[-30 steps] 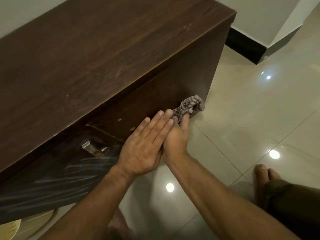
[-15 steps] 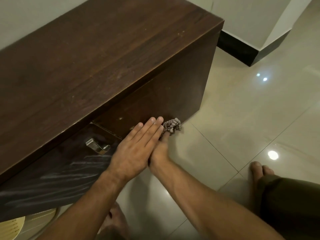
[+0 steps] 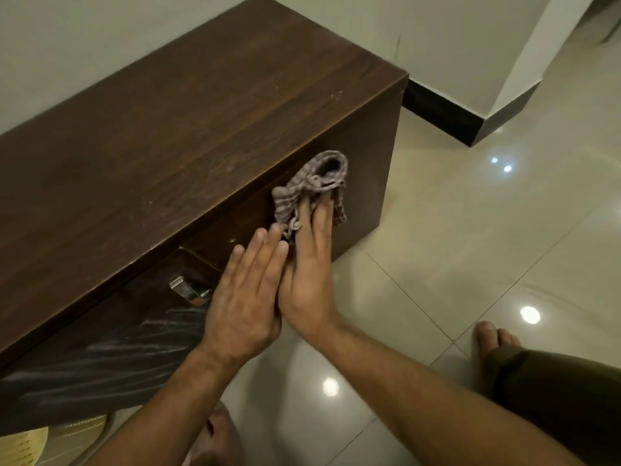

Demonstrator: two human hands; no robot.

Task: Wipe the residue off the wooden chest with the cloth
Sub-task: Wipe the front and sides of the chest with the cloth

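Observation:
A dark wooden chest stands against the wall, its top dusty with pale specks. My right hand presses a crumpled grey striped cloth against the upper front face of the chest, near its right end. Its fingers are partly tucked under the cloth. My left hand lies flat, fingers together, against the front face just left of the right hand and touching it. It holds nothing that I can see.
A metal handle sits on the lower front panel, left of my hands. Glossy beige floor tiles spread to the right. My bare feet rest on them. A dark skirting corner juts out at the back right. A yellow slatted object shows at the bottom left.
My right hand has slid the cloth up the front face, from near the bottom edge to just under the top. My left hand stayed beside it.

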